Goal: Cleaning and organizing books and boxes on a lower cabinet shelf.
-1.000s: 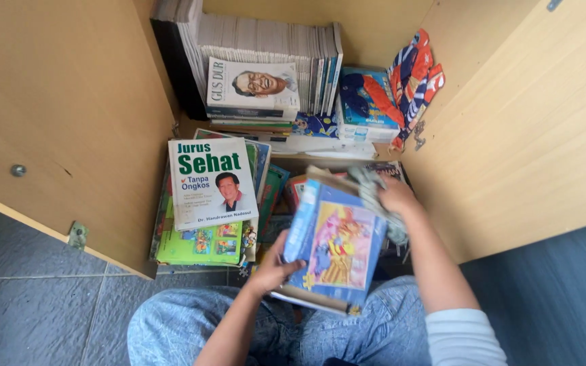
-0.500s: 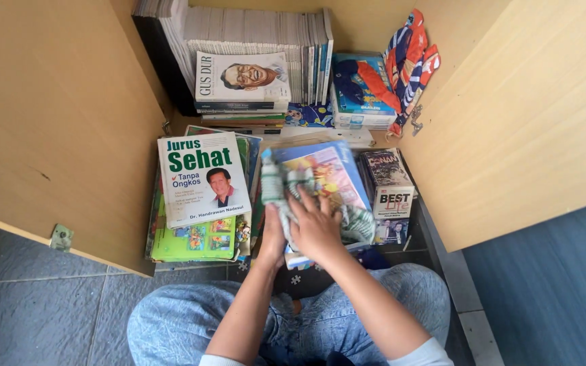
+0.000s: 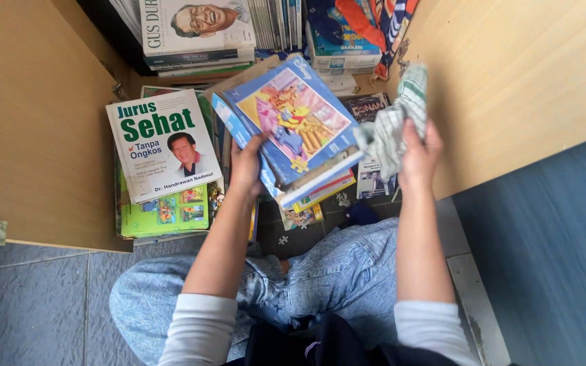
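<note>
The top edge of the view cuts off the portrait-cover book point(image 3: 194, 24), the row of upright books point(image 3: 276, 20) beside it and the blue box point(image 3: 340, 30) at the cabinet's back. The left hand's point(image 3: 245, 166) fingers vanish under the stack of puzzle boxes point(image 3: 293, 129), which hides most of what lies beneath. The checked cloth point(image 3: 391, 125) is motion-blurred and covers part of the right hand point(image 3: 418, 152) and of the dark paperback point(image 3: 367, 108) behind.

Blue picture book point(image 3: 293, 122) with pink-and-yellow cartoon cover, green-and-white checked cloth point(image 3: 393, 122), white book point(image 3: 164, 146) with green lettering, pale wooden cupboard door point(image 3: 523, 74), grey floor tiles point(image 3: 35, 298)
</note>
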